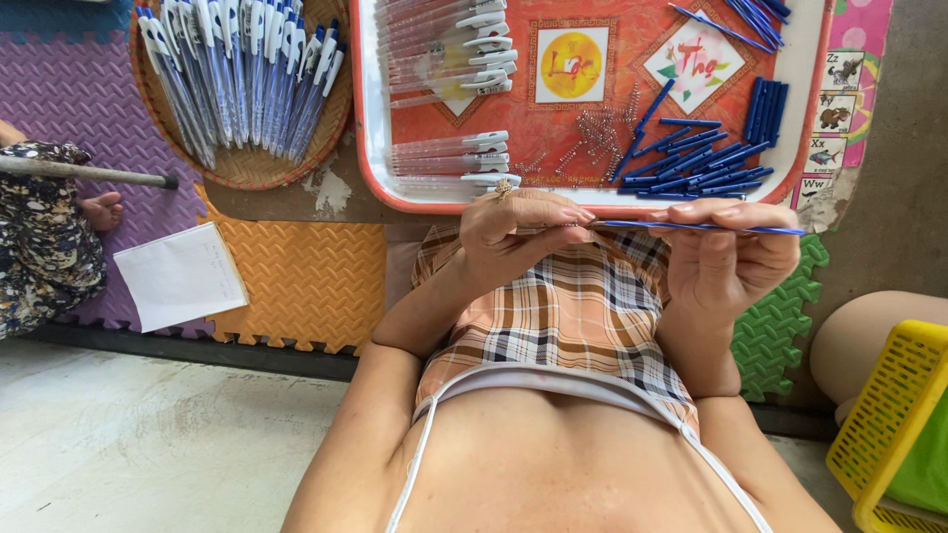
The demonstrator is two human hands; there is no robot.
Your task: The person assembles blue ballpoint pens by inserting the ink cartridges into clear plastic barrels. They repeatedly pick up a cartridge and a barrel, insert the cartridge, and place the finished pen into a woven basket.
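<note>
Glossy plastic tray (367, 118), woven basket (341, 109)

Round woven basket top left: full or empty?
Filled, not heaped. The woven basket holds a row of assembled white-and-blue pens lying side by side across most of it; only its near rim and floor show bare.

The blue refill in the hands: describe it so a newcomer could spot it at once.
Start at the red tray with its white rim. Just below its near edge, both hands meet over plaid cloth. The blue refill is the thin rod lying level between the left hand and right hand, alone off the tray.
</note>
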